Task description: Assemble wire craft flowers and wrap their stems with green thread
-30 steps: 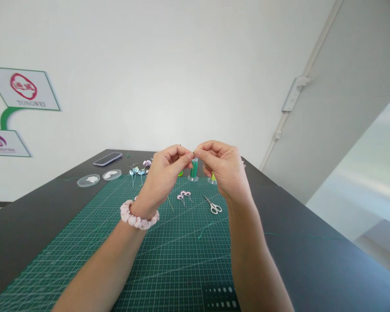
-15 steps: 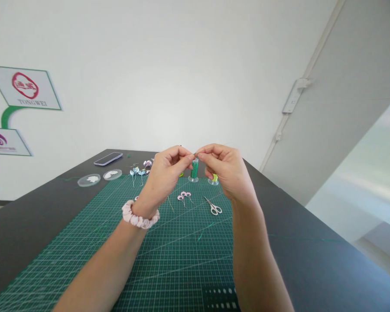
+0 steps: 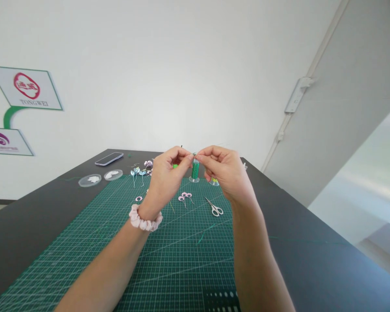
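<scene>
My left hand, with a pale scrunchie on the wrist, is closed in a pinch. My right hand pinches too, its fingertips almost meeting the left ones. Between them shows a tiny piece of green thread; most of it is hidden by the fingers. Just behind the fingertips stands a spool of green thread. A yellow spool is partly covered by my right hand. Below lie small pale-purple petal loops on wire stems and white-handled scissors.
A green cutting mat covers much of the black table. Blue flower pieces, two shallow clear dishes and a phone lie at the back left. A dark stencil ruler sits at the near edge.
Both hands keep their pinch at nearly the same spot. My left forearm has shifted slightly right, uncovering a purple loop on the mat. A bit more green shows at the fingertips.
</scene>
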Demonstrator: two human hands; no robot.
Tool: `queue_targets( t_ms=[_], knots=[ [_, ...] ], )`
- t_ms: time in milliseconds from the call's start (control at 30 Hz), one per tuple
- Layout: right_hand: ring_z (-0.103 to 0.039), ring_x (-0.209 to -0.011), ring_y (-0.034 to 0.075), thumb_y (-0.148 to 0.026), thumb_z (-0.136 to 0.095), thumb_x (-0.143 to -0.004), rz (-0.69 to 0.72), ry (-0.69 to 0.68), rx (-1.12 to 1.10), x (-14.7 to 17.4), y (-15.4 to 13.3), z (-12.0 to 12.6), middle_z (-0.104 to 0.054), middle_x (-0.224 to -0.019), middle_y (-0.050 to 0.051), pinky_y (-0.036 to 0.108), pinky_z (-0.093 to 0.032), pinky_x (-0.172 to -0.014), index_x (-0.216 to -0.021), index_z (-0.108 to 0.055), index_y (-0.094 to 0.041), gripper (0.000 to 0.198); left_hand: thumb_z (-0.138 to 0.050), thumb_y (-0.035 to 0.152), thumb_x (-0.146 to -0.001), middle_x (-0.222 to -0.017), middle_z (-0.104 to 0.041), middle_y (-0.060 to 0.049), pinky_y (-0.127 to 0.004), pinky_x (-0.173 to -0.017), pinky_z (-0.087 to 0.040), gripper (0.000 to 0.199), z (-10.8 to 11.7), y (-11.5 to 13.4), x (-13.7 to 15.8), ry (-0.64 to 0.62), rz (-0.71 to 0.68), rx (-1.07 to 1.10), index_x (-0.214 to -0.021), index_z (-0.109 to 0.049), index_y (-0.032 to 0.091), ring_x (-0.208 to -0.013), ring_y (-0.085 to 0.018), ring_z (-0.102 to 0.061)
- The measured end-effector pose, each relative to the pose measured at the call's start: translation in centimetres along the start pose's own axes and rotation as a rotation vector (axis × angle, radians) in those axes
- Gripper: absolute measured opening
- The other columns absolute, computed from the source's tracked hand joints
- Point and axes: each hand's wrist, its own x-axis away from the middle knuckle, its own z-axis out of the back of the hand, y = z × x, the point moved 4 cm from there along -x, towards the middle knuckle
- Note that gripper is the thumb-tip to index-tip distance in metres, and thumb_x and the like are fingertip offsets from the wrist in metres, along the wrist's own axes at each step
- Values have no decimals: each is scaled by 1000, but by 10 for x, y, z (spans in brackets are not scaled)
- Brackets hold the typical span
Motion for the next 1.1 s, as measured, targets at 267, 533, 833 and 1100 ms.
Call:
queue_targets(
  t_ms=[267, 533, 833, 1100],
  knots=[
    [-38, -36, 5, -22, -66, -77, -35, 37, -38, -1, 3, 0, -49, -45, -7, 22, -28, -39, -69, -66, -16, 10, -58, 18, -82, -62, -64, 1, -25, -59, -43, 15, 0, 7, 3, 57, -116, -196, -67, -61, 20, -58, -11, -54],
    [-36, -36, 4, -21, -66, -77, -68, 50, -48, -1, 2, 0, -48, -47, -6, 22, -26, -38, -66, -64, -16, 12, -57, 19, -85, -69, -66, 0, -28, -65, -42, 14, -1, 7, 8, 116, -310, -396, -74, -64, 20, -66, -14, -57],
    [-30, -37, 3, -23, -67, -75, -70, 19, -189, 1, 2, -2, -43, -45, -8, 21, -24, -37, -64, -64, -17, 13, -52, 18, -90, -72, -66, -2, -30, -67, -43, 17, -2, 12, 12, 117, -560, -574, -78, -63, 22, -71, -16, -57],
    [-29, -37, 3, -24, -67, -73, -57, 18, -208, -1, 4, -2, -43, -45, -8, 21, -24, -36, -64, -65, -17, 11, -53, 18, -90, -74, -67, -4, -33, -68, -42, 17, -3, 8, 11, 128, -654, -665, -79, -65, 22, -72, -18, -57]
  ],
)
